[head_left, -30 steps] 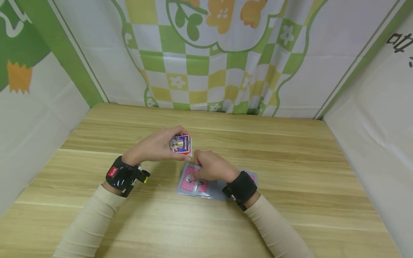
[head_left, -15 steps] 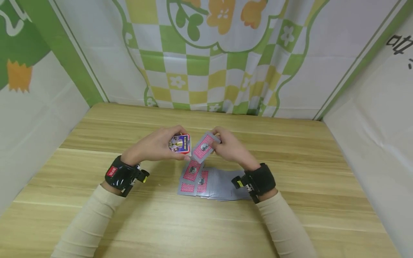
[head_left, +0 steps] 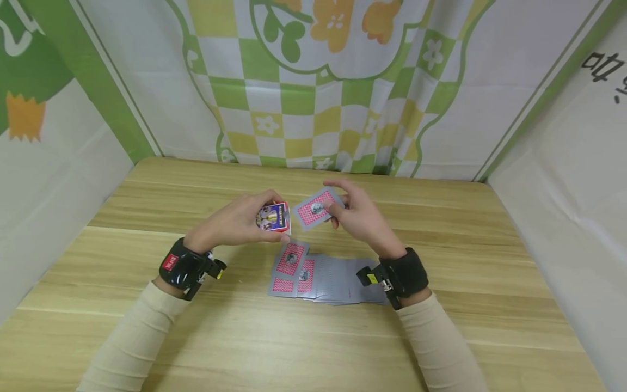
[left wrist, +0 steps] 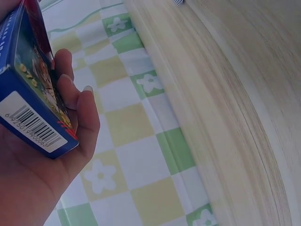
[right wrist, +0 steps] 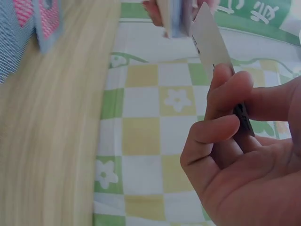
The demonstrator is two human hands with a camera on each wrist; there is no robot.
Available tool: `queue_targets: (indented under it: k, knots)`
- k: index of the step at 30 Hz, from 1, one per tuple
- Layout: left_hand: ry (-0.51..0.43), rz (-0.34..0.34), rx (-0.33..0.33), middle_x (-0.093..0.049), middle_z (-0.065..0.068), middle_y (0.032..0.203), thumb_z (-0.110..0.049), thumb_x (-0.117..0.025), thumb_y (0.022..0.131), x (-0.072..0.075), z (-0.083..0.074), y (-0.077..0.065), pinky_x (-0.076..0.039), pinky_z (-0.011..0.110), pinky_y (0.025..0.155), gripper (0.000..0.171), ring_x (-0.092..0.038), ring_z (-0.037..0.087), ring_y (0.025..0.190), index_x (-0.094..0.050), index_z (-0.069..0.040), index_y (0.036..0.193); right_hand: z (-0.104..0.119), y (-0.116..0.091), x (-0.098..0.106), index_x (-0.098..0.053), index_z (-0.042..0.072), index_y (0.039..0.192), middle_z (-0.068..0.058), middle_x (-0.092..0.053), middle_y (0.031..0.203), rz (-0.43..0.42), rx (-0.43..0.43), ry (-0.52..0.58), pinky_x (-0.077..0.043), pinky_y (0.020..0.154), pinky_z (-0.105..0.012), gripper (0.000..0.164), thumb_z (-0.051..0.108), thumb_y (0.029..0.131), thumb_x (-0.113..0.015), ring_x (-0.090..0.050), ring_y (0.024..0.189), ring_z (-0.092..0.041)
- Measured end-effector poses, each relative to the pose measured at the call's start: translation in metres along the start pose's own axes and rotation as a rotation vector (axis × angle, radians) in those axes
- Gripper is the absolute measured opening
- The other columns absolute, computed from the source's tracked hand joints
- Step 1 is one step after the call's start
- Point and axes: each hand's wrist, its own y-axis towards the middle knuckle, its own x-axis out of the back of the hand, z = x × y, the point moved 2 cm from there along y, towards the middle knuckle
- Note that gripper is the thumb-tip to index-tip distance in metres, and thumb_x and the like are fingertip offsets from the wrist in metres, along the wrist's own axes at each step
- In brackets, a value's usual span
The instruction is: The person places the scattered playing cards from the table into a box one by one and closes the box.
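Observation:
My left hand grips a blue and red playing card box above the table. In the left wrist view the box shows a white barcode label at its end, with the fingers curled round it. Just to the right of the box, my right hand pinches a playing card, its red patterned back facing up. Seen from the right wrist, the card stands edge-on between thumb and fingers, one end close to the box. Below the hands, a row of overlapping cards lies face down.
One card lies askew across the left end of the row. The wooden table meets a green and yellow checked curtain at the back, with pale cloth walls at both sides.
My right hand has picked a card up from the left end of the row and raised it beside the box, tilting it flatter. The left hand stays in place with the box.

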Motion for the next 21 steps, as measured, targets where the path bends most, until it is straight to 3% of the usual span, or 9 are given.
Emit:
queue_targets:
  k: [5, 10, 15, 21]
  knots:
    - [-0.018, 0.005, -0.011, -0.071, 0.001, 0.102, -0.051, -0.09, 0.08, -0.001, -0.001, 0.0, -0.056, 0.029, 0.069, 0.069, -0.065, 0.014, 0.081, -0.058, -0.018, 0.132, -0.003, 0.001, -0.008, -0.047, 0.016, 0.155, -0.004, -0.061, 0.069, -0.022, 0.022, 0.028, -0.038, 0.058, -0.027, 0.051, 0.008, 0.106, -0.059, -0.056, 0.061, -0.018]
    - [-0.025, 0.002, -0.006, -0.07, 0.001, 0.102, -0.051, -0.089, 0.081, 0.0, -0.004, -0.001, -0.056, 0.03, 0.069, 0.068, -0.065, 0.015, 0.081, -0.058, -0.018, 0.131, -0.004, 0.003, -0.014, -0.048, 0.009, 0.152, -0.017, -0.073, 0.079, -0.054, 0.043, 0.031, -0.046, 0.058, -0.026, 0.051, 0.009, 0.103, -0.064, -0.064, 0.059, -0.016]
    - [-0.026, -0.002, 0.003, -0.069, 0.001, 0.102, -0.053, -0.089, 0.08, 0.001, -0.003, -0.001, -0.056, 0.03, 0.068, 0.069, -0.065, 0.015, 0.08, -0.058, -0.018, 0.13, -0.004, 0.003, -0.018, -0.049, 0.005, 0.147, -0.027, -0.076, 0.088, -0.075, 0.019, 0.068, -0.051, 0.059, -0.025, 0.048, 0.007, 0.102, -0.066, -0.069, 0.058, -0.014]
    - [-0.022, 0.0, -0.001, -0.07, 0.0, 0.101, -0.055, -0.089, 0.08, 0.0, -0.001, 0.0, -0.056, 0.029, 0.067, 0.069, -0.065, 0.014, 0.079, -0.058, -0.018, 0.129, -0.005, 0.003, -0.019, -0.05, 0.007, 0.144, -0.025, -0.077, 0.087, -0.085, -0.041, 0.086, -0.053, 0.061, -0.024, 0.046, 0.01, 0.102, -0.068, -0.071, 0.059, -0.014]
